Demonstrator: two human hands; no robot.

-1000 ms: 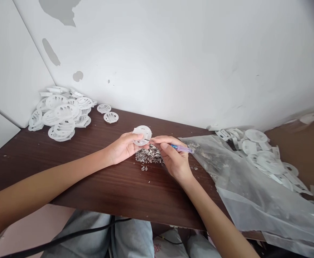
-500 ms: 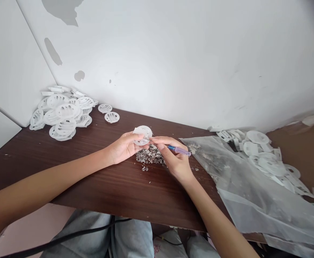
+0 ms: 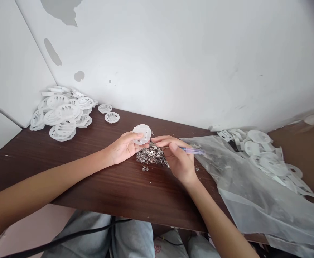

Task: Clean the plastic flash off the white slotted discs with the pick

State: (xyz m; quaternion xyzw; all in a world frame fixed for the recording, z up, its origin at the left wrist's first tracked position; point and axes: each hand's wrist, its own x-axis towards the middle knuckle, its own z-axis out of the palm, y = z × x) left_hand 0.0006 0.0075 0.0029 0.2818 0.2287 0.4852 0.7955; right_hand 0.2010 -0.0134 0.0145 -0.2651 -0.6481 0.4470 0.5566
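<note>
My left hand (image 3: 124, 147) is closed on a round white plastic disc (image 3: 143, 133), held upright just above the dark wooden table (image 3: 105, 179). My right hand (image 3: 177, 157) grips a small screwdriver with a clear purple-blue handle (image 3: 191, 151); its tip sits a little to the right of the disc, apart from it. A heap of small metal bits (image 3: 150, 156) lies on the table under both hands.
A pile of slotted white discs (image 3: 61, 113) lies at the back left, two loose discs (image 3: 109, 113) beside it. A clear plastic bag (image 3: 253, 190) covers the right side, with more white plastic parts (image 3: 264, 154) behind it. A white wall stands at the back.
My right hand has drawn the screwdriver to the right, away from the disc. The left hand keeps the disc in the same place.
</note>
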